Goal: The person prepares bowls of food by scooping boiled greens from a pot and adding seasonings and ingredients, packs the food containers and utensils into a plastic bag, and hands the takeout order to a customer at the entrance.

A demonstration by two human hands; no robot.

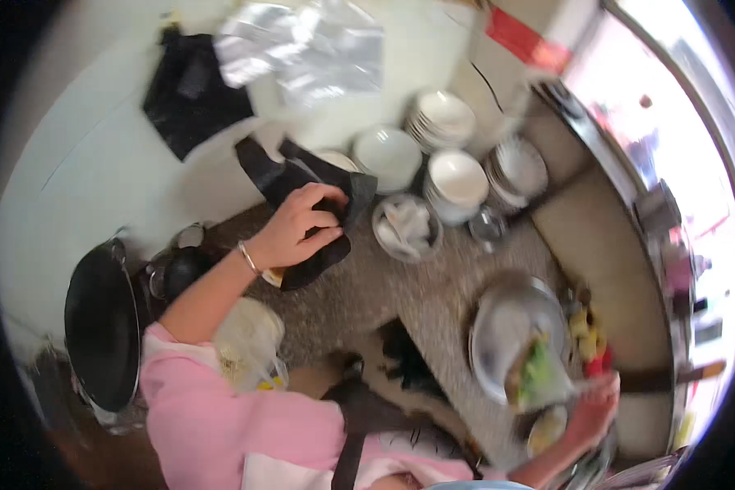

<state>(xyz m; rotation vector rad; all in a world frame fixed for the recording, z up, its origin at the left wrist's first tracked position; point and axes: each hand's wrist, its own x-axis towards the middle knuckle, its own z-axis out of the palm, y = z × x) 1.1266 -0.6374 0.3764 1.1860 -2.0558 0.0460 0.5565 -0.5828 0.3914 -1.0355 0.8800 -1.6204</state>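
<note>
My left hand, with a bangle at the wrist, is closed on a black plastic bag above the speckled counter. Low on the right, my right hand grips the gathered top of a clear plastic bag. Something leafy and green shows through that bag. It hangs over the near edge of a round metal tray. A small bowl of pale contents stands close to my right hand, blurred.
Stacked white bowls and a bowl of white spoons stand at the back. A black wok is on the left. Black bags and clear bags hang on the wall. A knife lies at the right.
</note>
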